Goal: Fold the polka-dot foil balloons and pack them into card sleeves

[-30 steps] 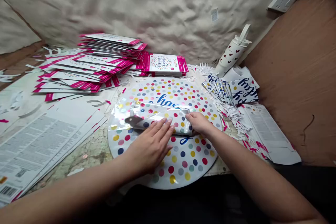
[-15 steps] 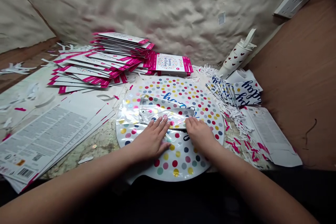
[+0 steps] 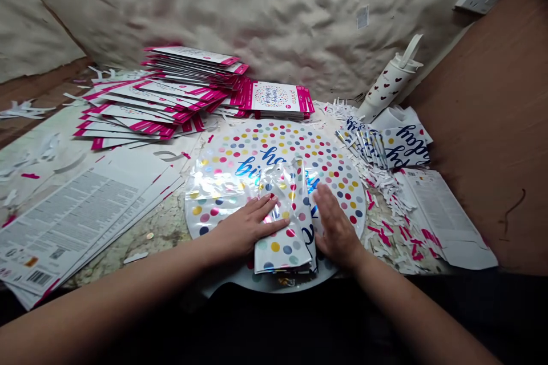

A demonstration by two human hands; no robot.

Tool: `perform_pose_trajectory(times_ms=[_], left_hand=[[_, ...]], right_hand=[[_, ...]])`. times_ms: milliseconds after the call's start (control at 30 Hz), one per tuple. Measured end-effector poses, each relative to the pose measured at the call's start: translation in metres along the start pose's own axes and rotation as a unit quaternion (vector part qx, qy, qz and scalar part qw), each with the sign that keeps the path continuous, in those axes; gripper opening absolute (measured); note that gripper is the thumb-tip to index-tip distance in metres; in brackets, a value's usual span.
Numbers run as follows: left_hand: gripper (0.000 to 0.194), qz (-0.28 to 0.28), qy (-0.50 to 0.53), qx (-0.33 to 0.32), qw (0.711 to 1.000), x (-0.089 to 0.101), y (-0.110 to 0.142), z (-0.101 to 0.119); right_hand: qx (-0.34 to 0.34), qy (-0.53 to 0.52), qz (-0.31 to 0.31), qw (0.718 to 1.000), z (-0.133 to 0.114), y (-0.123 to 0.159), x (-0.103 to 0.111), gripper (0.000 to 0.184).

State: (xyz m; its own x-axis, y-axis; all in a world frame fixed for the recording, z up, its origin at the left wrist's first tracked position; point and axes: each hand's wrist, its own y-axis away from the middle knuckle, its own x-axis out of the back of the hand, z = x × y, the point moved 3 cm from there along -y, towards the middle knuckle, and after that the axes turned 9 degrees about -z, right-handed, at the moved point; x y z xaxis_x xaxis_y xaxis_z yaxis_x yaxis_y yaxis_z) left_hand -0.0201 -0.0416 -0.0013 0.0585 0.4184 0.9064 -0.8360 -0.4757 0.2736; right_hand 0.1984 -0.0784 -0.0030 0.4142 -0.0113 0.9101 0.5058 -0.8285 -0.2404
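Note:
A folded foil balloon (image 3: 286,222) with coloured dots lies as a narrow strip pointing away from me. It rests on a stack of flat round dotted balloons (image 3: 240,154) with blue lettering. My left hand (image 3: 246,227) lies flat with fingers stretched out, pressing the strip's left edge. My right hand (image 3: 336,225) lies flat against the strip's right edge, fingers together and extended.
Pink-edged printed cards (image 3: 162,97) are piled at the back left. White instruction sheets (image 3: 77,211) fan out at the left. A heart-patterned bottle (image 3: 387,85) leans at the back right, beside folded balloons (image 3: 385,145), paper scraps and a leaflet (image 3: 440,217). A brown board (image 3: 492,125) closes the right side.
The folded balloon lay crosswise under my hands; now it is turned lengthwise, pointing away from me, and folded narrower. Both hands have moved to its two sides.

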Motion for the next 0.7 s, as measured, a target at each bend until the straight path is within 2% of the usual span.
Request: perform_pose_trajectory(times_ms=[67,100,133,233,300,333,367,433,467,500,533,600,633,700], left_hand=[[0.056,-0.004,-0.009,-0.026,1.0,-0.003,0.003,0.002],[0.055,-0.001,-0.009,-0.039,0.999,-0.004,0.005,0.002],[0.052,0.008,-0.006,-0.052,0.999,-0.004,0.008,0.002],[0.04,0.067,0.056,-0.064,0.994,0.004,0.015,-0.003],[0.031,0.091,0.163,0.0,0.982,0.017,0.012,-0.012],[0.027,0.083,0.241,0.062,0.965,0.024,0.008,-0.018],[0.025,0.063,0.325,0.136,0.934,0.03,0.002,-0.024],[0.026,0.009,0.462,0.263,0.847,0.039,-0.012,-0.034],[0.027,-0.015,0.505,0.3,0.809,0.042,-0.019,-0.037],[0.028,-0.033,0.532,0.32,0.783,0.045,-0.027,-0.04],[0.028,-0.044,0.547,0.327,0.77,0.047,-0.033,-0.042],[0.027,-0.055,0.562,0.331,0.756,0.049,-0.042,-0.045],[0.027,-0.056,0.569,0.333,0.75,0.049,-0.043,-0.046],[0.026,-0.048,0.579,0.333,0.743,0.051,-0.041,-0.046]], right_hand=[[0.134,-0.002,-0.084,0.987,-0.006,-0.005,-0.001,0.063],[0.168,-0.023,-0.128,0.977,-0.008,-0.006,-0.001,0.056],[0.167,-0.059,-0.165,0.97,-0.008,-0.008,0.0,0.049],[0.072,-0.18,-0.2,0.961,-0.001,-0.017,0.005,0.036],[-0.022,-0.237,-0.205,0.949,0.008,-0.026,0.009,0.027],[-0.082,-0.258,-0.207,0.94,0.014,-0.032,0.01,0.022],[-0.148,-0.272,-0.206,0.928,0.021,-0.038,0.012,0.019],[-0.275,-0.286,-0.19,0.898,0.033,-0.05,0.017,0.024],[-0.315,-0.281,-0.174,0.89,0.036,-0.055,0.02,0.028],[-0.338,-0.265,-0.147,0.891,0.037,-0.06,0.023,0.033],[-0.338,-0.237,-0.112,0.904,0.035,-0.065,0.027,0.037],[-0.269,-0.151,-0.06,0.949,0.022,-0.075,0.028,0.041],[-0.218,-0.102,-0.054,0.969,0.012,-0.08,0.025,0.042],[-0.136,-0.028,-0.107,0.985,-0.004,-0.088,0.009,0.044]])
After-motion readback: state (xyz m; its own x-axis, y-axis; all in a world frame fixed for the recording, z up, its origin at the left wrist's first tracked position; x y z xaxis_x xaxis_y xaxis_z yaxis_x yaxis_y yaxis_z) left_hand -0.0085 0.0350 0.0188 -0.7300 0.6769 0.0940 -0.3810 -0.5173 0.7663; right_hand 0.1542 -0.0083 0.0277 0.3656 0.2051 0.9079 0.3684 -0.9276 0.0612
